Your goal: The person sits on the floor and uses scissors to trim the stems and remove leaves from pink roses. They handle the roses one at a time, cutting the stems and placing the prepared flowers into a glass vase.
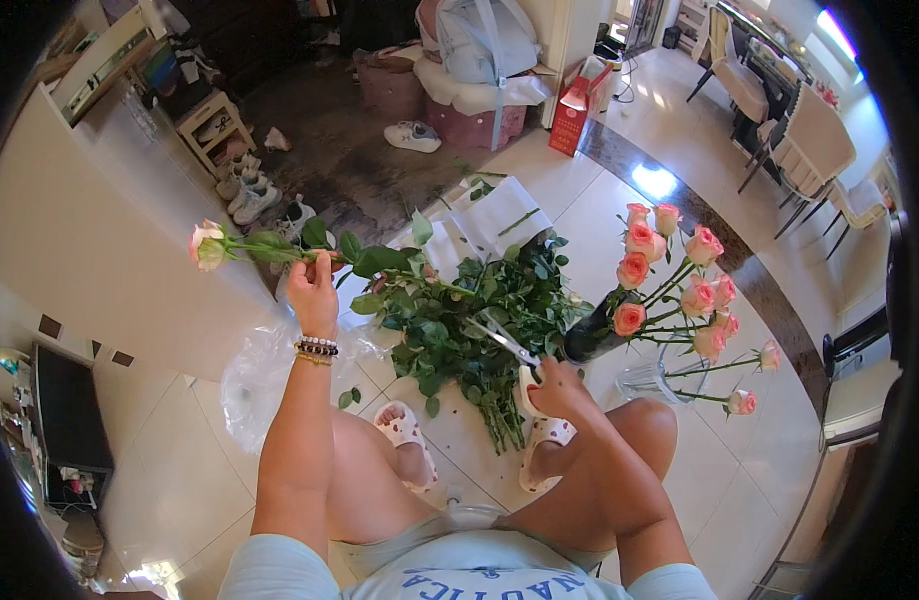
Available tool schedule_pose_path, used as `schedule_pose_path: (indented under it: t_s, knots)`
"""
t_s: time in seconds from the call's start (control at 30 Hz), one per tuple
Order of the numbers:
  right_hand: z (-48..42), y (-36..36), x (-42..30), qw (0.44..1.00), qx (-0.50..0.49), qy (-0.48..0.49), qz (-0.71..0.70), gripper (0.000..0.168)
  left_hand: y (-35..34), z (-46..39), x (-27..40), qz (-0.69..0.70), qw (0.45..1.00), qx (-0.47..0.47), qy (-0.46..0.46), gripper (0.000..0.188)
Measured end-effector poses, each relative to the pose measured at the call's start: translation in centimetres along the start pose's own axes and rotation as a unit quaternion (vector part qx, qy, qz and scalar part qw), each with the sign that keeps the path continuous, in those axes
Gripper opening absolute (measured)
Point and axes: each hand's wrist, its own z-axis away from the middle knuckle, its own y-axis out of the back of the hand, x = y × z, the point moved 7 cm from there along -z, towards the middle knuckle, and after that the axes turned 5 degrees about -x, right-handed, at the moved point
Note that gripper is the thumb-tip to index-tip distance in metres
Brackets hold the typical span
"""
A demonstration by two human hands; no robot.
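My left hand (315,292) pinches the stem of a pale pink and cream rose (208,246) partway below its bloom. The bloom points left, and the leafy stem runs right over a heap of cut rose leaves and stems (467,330) on the floor. In my right hand (561,386) is a pair of scissors (504,337), blades pointing up and left above the heap. To the right, a dark vase (591,337) holds several pink roses (643,241). Close by, a clear glass vase (647,384) has two smaller roses (742,402) leaning out to the right.
White wrapping sheets (497,214) lie beyond the heap, with crumpled clear plastic (253,390) left of it. My feet in patterned slippers (403,435) flank the cut stems. A red box (572,124), shoes (253,199) and dining chairs (812,139) stand farther off.
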Motion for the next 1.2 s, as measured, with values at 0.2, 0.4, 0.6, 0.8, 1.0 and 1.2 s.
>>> schedule_pose_path:
  t_s: [0.2, 0.4, 0.6, 0.8, 1.0, 1.2]
  knots:
    - [0.1, 0.5, -1.7, 0.99, 0.017, 0.051, -0.133, 0.04, -0.9, 0.5, 0.1, -0.019, 0.999, -0.035, 0.009, 0.016]
    - [0.3, -0.3, -2.5, 0.983, -0.05, 0.026, -0.175, 0.042, -3.6, 1.9, 0.7, 0.009, 0.995, -0.101, 0.0, 0.014]
    - [-0.1, -0.8, -1.7, 0.986, -0.028, 0.052, -0.159, 0.044, -4.5, 2.3, 1.4, 0.052, 0.993, -0.107, 0.023, 0.013]
    - [0.2, -0.3, -2.6, 0.993, -0.045, 0.06, -0.09, 0.028, -4.9, 2.5, 1.4, 0.06, 0.989, -0.133, 0.003, 0.015]
    - [0.4, 0.2, -2.0, 0.981, -0.018, 0.05, -0.185, 0.022, -4.2, 2.2, 0.8, 0.052, 0.992, -0.109, 0.025, 0.014]
    - [0.4, 0.3, -2.2, 0.972, -0.07, 0.024, -0.222, 0.038, -4.0, 2.1, 0.3, 0.019, 0.989, -0.136, 0.049, 0.012]
